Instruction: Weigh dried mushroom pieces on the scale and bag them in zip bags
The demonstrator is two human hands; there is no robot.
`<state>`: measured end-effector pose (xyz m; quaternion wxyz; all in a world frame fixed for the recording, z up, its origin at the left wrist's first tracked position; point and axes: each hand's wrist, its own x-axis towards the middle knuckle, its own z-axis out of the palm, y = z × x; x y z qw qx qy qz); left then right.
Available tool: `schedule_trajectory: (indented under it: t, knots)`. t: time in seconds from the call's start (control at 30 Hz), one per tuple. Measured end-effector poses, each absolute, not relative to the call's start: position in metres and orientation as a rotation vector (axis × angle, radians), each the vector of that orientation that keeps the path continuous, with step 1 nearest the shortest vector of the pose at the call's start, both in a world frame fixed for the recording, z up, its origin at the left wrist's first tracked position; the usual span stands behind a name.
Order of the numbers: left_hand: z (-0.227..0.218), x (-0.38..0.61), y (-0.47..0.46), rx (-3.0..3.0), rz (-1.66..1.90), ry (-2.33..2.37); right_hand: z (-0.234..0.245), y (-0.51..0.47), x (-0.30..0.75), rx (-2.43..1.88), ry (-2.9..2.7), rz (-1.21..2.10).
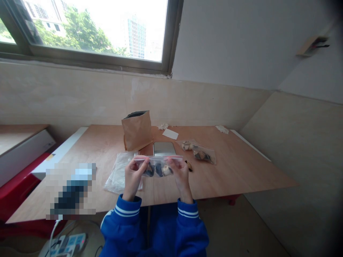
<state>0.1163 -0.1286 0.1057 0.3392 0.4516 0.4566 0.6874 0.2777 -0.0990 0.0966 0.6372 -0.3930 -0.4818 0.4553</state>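
Between both hands I hold up a clear zip bag (pixel 158 170) with a red seal strip; dark and pale dried pieces lie inside it. My left hand (pixel 134 175) pinches the strip's left end, thumb on the near side. At the right end my right hand (pixel 180 174) pinches the same strip. Just behind the bag lies a flat silver-grey device with a dark edge (pixel 164 148), partly covered. A stack of empty clear bags (pixel 116 175) is by my left hand. One loose dark-and-yellowish piece (pixel 189 166) rests beside my right hand.
A brown paper pouch (pixel 137 132) stands with its top open at the back. Two filled zip bags (pixel 205 155) lie to the right. A white card (pixel 170 134) is near the wall. At left is a blurred-out object (pixel 73 191) with a white cable (pixel 53 230).
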Motion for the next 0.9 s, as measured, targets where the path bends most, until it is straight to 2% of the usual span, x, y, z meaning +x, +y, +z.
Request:
schedule_trajectory:
  t: [0.37,0.63,0.9]
  knots:
    - [0.1015,0.1222,-0.1284,1.209,1.786,1.213,0.1042,-0.1003,0.2815,-0.906,-1.153,0.842]
    - [0.1063,0.1238,-0.1297,1.250,1.675,1.119,0.1010,-0.0994,0.2820,-0.915,-1.158,1.022]
    - [0.1104,0.1213,-0.1290,1.280,1.614,1.153,0.1014,-0.0992,0.2852,-0.908,-1.337,0.969]
